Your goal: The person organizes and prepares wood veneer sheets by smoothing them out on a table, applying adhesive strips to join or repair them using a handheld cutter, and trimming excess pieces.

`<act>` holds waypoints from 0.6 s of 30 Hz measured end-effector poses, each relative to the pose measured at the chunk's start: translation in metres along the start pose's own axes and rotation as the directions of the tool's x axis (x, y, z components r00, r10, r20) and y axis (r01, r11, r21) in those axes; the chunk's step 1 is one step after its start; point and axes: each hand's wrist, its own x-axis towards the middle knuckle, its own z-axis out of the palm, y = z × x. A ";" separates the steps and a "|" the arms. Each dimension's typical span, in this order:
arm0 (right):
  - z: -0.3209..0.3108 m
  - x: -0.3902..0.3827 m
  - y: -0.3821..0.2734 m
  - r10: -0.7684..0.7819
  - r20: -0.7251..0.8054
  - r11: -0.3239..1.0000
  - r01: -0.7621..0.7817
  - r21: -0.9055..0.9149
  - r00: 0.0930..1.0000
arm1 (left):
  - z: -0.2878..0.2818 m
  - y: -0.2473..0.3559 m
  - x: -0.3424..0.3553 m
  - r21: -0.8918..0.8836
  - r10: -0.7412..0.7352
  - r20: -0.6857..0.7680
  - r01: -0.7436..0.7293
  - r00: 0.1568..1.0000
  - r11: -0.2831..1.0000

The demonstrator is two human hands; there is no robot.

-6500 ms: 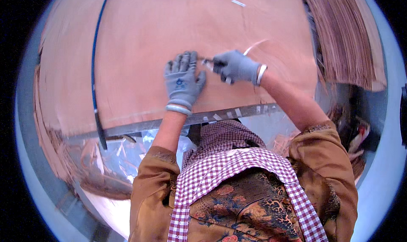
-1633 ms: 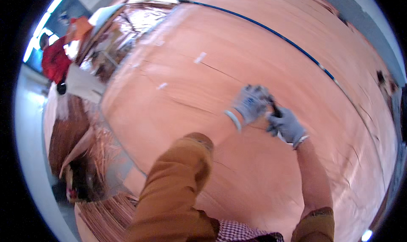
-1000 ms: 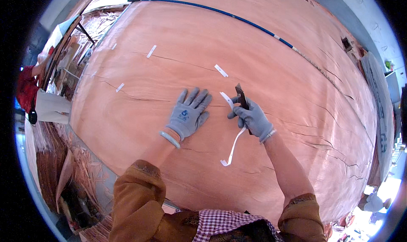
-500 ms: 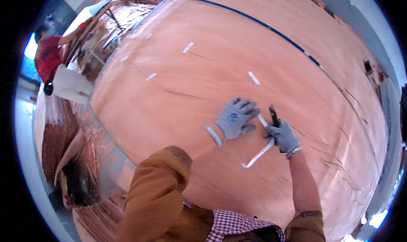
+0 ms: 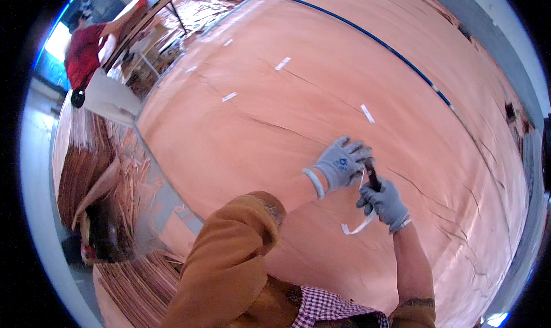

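A wide pinkish-brown wood veneer sheet point(image 5: 218, 150) lies in front of me, with several fine cracks along its grain. My left hand point(image 5: 342, 162), in a grey glove, rests on it with the fingers stretched out. My right hand point(image 5: 385, 204), gloved too, is closed around a dark knife-like tool point(image 5: 373, 180) whose upper end meets the left fingertips. A strip of white tape point(image 5: 359, 226) passes by the right hand; its loose end curls toward me, and its other part runs up to the left fingers. Short pieces of white tape point(image 5: 367, 113) stick across the sheet.
A long dark blue pole point(image 5: 350, 25) lies across the far part of the sheet. At the left, a person in red point(image 5: 86, 55) stands by a rack. Stacked veneer point(image 5: 86, 167) and scraps point(image 5: 138, 184) sit beyond the left edge, with another stack point(image 5: 138, 285) nearer me.
The tool in my right hand has come up against my left fingertips. The tape between the hands now stands nearly upright. The view has shifted, and the person in red leans farther over.
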 end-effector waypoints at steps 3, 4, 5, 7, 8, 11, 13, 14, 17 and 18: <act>0.049 0.003 -0.036 -0.089 0.112 0.994 0.096 -0.059 0.990 | 0.022 -0.008 -0.021 -0.050 -0.019 -0.222 0.008 0.975 0.999; 0.051 0.014 -0.044 -0.133 0.100 0.986 0.142 -0.085 0.986 | 0.004 -0.008 -0.016 -0.011 -0.089 0.238 0.094 0.967 0.995; 0.056 0.023 -0.049 -0.169 0.097 0.978 0.179 -0.106 0.981 | -0.002 -0.016 -0.028 0.005 -0.170 0.127 0.171 0.977 0.985; 0.066 0.049 -0.056 -0.230 0.124 0.973 0.231 0.008 0.965 | -0.016 -0.044 -0.071 0.015 -0.297 -0.097 0.300 0.950 0.954; 0.077 0.062 -0.059 -0.237 0.138 0.970 0.227 0.087 0.962 | -0.024 -0.060 -0.095 0.017 -0.358 -0.207 0.369 0.910 0.929; 0.115 0.103 -0.068 -0.287 0.201 0.941 0.236 0.241 0.937 | -0.040 -0.098 -0.150 0.133 -0.491 -0.260 0.534 0.832 0.835; 0.132 0.134 -0.061 -0.195 0.166 0.967 0.162 0.196 0.967 | -0.039 -0.112 -0.162 0.163 -0.523 -0.195 0.553 0.830 0.817; 0.142 0.144 -0.059 -0.149 0.158 0.977 0.120 0.176 0.976 | -0.035 -0.114 -0.166 0.148 -0.532 -0.209 0.564 0.820 0.812; 0.153 0.156 -0.045 -0.001 0.031 0.995 -0.002 0.096 1.000 | -0.029 -0.111 -0.171 0.100 -0.530 -0.253 0.567 0.810 0.818; 0.151 0.163 -0.040 0.006 0.061 0.997 -0.011 0.078 0.998 | -0.029 -0.112 -0.168 0.091 -0.507 -0.277 0.548 0.816 0.832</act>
